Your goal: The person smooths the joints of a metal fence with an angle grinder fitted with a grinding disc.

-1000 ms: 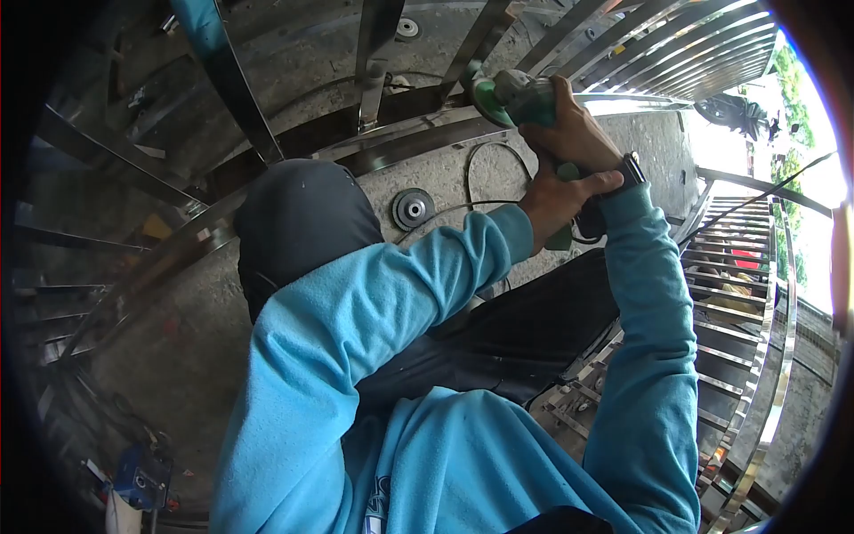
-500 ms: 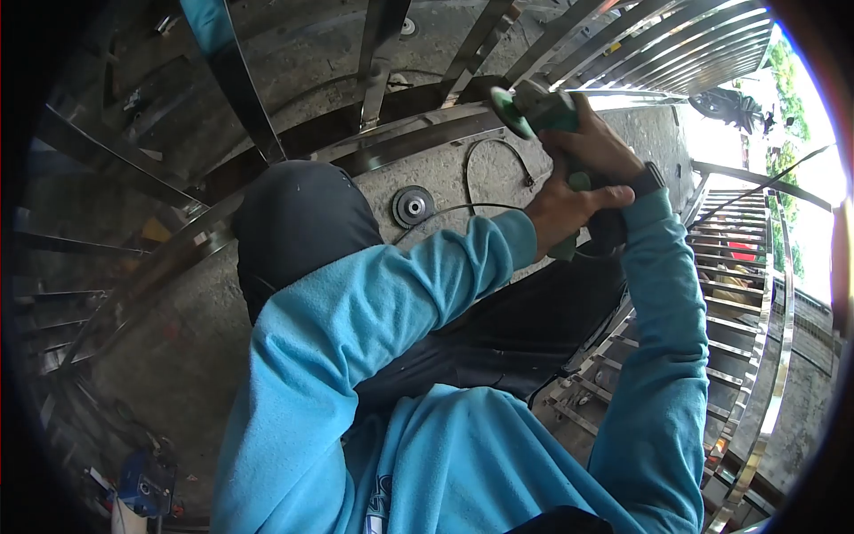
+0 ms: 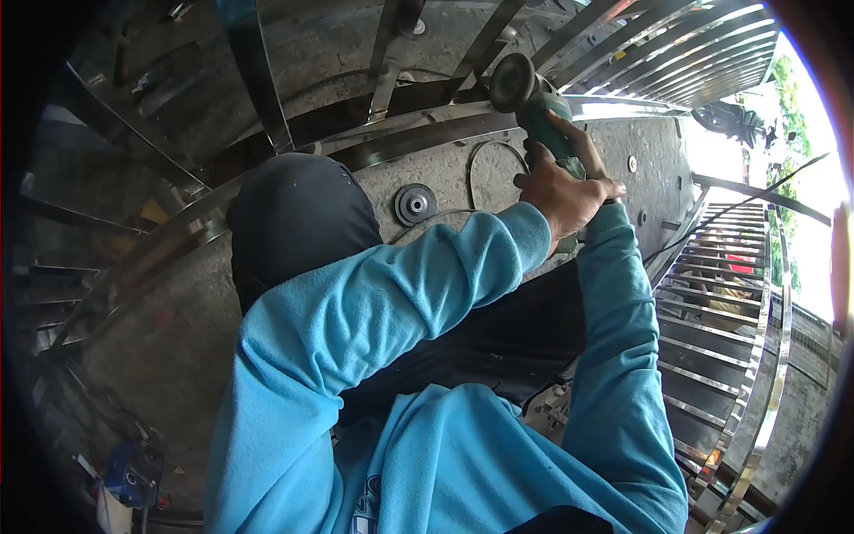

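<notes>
An angle grinder (image 3: 543,123) with a green body is held in both hands in front of my right knee. Its round disc (image 3: 513,83) points away from me, close to the upright bars of a shiny metal frame (image 3: 445,116). My left hand (image 3: 562,198) is closed around the rear of the grinder's body. My right hand (image 3: 587,153) wraps the body from the right side, fingers extending forward toward the disc end; the left hand partly covers it.
A spare round disc (image 3: 414,205) lies on the concrete floor beside a thin black cable (image 3: 471,173). Slatted metal railings (image 3: 721,329) stand on the right. A blue machine (image 3: 133,476) sits at lower left. A motorcycle (image 3: 734,122) is parked in the far right background.
The grinder has turned, so its disc now shows more of its face and sits slightly higher. My right forearm has swung leftward, bringing both hands closer together.
</notes>
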`<move>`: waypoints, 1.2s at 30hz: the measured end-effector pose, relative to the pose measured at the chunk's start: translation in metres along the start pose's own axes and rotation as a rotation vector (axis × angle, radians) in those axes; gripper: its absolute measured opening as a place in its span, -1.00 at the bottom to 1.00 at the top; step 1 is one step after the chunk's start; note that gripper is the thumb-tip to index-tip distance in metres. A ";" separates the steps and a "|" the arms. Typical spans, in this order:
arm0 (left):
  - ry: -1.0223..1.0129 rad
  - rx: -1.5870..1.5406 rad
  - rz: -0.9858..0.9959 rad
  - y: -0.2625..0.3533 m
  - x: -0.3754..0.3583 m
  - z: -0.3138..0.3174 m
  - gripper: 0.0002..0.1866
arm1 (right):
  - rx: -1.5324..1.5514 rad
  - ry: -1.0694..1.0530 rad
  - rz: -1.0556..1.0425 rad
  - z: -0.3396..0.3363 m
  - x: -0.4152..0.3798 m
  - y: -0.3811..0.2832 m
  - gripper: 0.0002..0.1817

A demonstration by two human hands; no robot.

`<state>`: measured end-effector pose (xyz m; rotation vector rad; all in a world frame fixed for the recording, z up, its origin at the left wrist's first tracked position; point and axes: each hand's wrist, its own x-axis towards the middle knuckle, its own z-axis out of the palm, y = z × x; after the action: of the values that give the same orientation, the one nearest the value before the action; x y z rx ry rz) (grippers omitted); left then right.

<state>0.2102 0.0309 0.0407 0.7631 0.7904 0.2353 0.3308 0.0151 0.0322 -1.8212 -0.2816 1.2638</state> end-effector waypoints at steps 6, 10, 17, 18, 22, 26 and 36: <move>0.094 0.032 -0.096 0.000 -0.009 0.005 0.04 | 0.037 0.041 -0.077 0.021 -0.015 0.006 -0.51; 0.070 0.063 -0.125 -0.006 -0.003 0.005 0.02 | 0.126 -0.013 -0.135 0.019 -0.016 0.015 -0.43; 0.104 0.048 -0.122 -0.004 -0.013 0.010 0.04 | 0.140 -0.058 -0.093 0.007 0.003 0.037 -0.41; 0.170 0.146 -0.201 0.004 -0.020 0.012 0.02 | 0.197 -0.087 -0.062 -0.005 0.014 0.049 -0.48; 0.129 0.069 -0.164 -0.006 -0.011 0.012 0.01 | 0.009 -0.089 -0.495 0.005 -0.006 0.071 -0.49; 0.115 -0.044 -0.142 -0.004 -0.010 0.017 0.03 | 0.069 -0.043 -0.428 -0.003 -0.001 0.076 -0.49; 0.259 0.133 -0.140 0.007 -0.045 0.022 0.22 | 0.223 -0.364 -0.139 -0.039 0.061 0.099 -0.48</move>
<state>0.1958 0.0035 0.0804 0.8080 1.1092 0.1579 0.3637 -0.0262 -0.0778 -1.3565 -0.4405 1.4608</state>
